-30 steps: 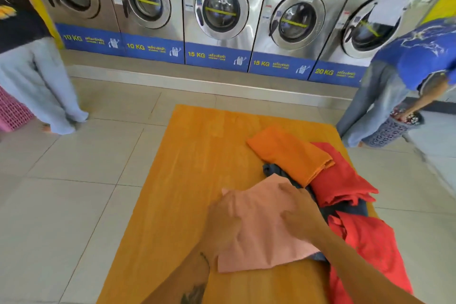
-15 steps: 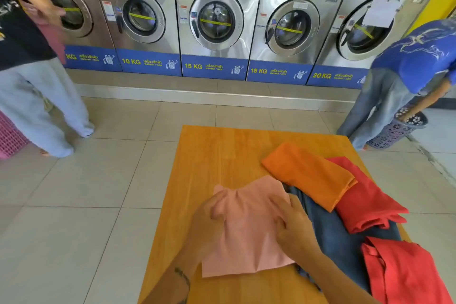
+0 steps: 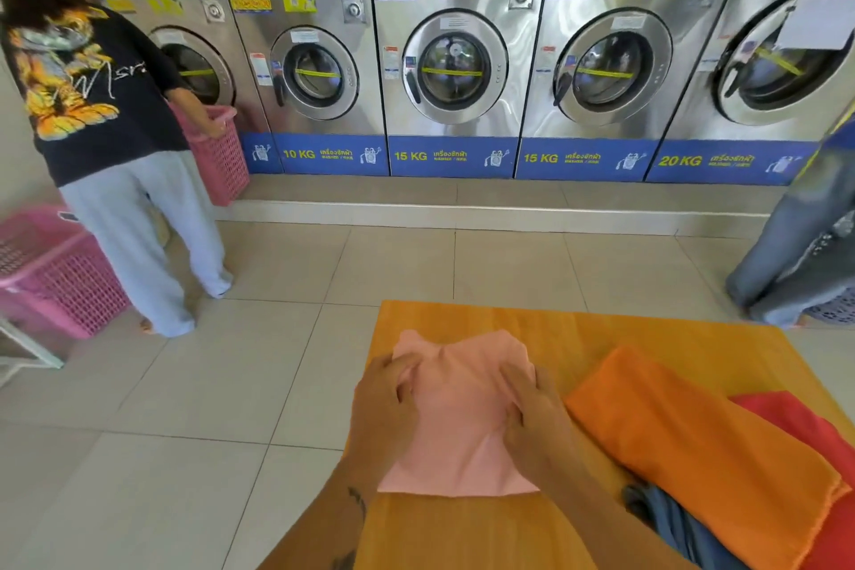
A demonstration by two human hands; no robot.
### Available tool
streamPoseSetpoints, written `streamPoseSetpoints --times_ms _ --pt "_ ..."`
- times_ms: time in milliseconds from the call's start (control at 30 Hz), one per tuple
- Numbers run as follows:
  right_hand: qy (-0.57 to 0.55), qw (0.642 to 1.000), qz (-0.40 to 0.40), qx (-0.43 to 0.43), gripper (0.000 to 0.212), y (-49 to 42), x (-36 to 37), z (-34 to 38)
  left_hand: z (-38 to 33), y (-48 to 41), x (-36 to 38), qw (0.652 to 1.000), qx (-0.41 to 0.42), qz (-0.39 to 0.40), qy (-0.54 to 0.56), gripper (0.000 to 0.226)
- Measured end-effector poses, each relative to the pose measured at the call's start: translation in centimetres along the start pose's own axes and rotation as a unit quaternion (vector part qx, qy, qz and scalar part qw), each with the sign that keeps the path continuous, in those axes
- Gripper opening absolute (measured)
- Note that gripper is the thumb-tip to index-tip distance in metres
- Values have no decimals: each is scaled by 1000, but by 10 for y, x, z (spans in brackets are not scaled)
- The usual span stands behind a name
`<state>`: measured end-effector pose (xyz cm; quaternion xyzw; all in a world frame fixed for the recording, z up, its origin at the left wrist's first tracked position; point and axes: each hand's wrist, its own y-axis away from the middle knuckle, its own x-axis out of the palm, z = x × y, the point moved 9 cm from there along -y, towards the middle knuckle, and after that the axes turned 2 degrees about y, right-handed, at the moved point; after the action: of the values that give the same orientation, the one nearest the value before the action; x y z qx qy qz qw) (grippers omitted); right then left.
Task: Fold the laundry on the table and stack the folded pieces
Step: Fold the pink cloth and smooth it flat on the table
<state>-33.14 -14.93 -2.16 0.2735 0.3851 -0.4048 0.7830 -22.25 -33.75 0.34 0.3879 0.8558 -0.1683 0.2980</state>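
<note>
The pale pink cotton garment (image 3: pixel 462 412) lies flat on the orange wooden worktop (image 3: pixel 601 338), long axis pointing away; left hand (image 3: pixel 384 407) and right hand (image 3: pixel 532 417) pinch its side edges, equally near.

Pale pink cloth (image 3: pixel 462 421) on an orange-yellow table (image 3: pixel 462 532). Next to it: orange piece (image 3: pixel 703 444), red one (image 3: pixel 805 417), blue-grey one (image 3: pixel 680 528). Pink baskets (image 3: pixel 55 273), blue washer panels (image 3: pixel 451 156).
</note>
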Motion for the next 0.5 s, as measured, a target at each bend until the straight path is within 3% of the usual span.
streamPoseSetpoints --times_ms 167,267,333,500 --pt "10 1000 21 -1 61 -71 6 -3 -11 -68 13 999 -11 21 -38 53" --pt "127 986 103 24 57 -87 27 -17 22 -76 38 978 -104 109 -147 49" --pt "198 974 107 28 62 -83 35 -24 46 -66 47 957 -160 135 -200 52" --pt "197 974 112 22 66 -77 41 -26 51 -63 49 940 -114 105 -304 51"
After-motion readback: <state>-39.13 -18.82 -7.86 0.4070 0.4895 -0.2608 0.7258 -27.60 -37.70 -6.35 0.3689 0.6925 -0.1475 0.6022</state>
